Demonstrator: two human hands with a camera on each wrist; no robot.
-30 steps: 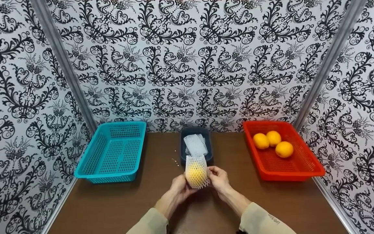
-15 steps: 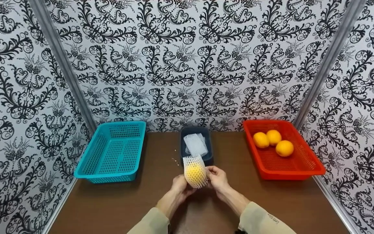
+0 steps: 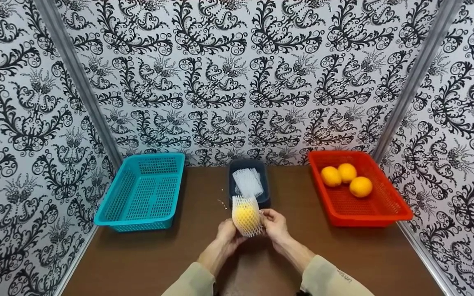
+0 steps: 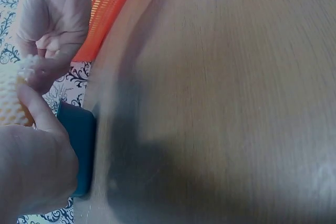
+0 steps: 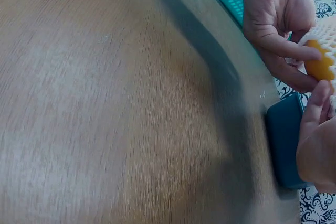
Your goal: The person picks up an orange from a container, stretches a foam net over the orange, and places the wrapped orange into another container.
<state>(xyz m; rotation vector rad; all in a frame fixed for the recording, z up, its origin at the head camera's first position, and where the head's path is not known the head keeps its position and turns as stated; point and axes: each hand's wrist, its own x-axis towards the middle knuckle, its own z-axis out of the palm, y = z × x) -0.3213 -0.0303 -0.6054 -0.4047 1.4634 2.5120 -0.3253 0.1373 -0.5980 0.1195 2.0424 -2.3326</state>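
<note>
An orange (image 3: 247,216) sits inside a white foam net sleeve (image 3: 240,201), held over the table in front of the dark bin. My left hand (image 3: 226,237) grips the orange from the left and below. Its fingers (image 5: 294,50) lie against bare orange peel at the sleeve's lower end in the right wrist view. From the other side, my right hand (image 3: 276,227) pinches the sleeve's edge. In the left wrist view the netted orange is cut off by the frame's edge.
A dark blue bin (image 3: 266,199) holds folded foam net sleeves (image 3: 248,181). The turquoise basket (image 3: 146,197) stands at left. At right, a red basket (image 3: 344,213) holds three oranges (image 3: 360,187). Small white scraps (image 3: 222,203) lie on the brown table (image 3: 138,263). Patterned walls surround it.
The netted orange and both hands have shifted slightly left. The sleeve's orientation has changed a little, and both hands keep hold.
</note>
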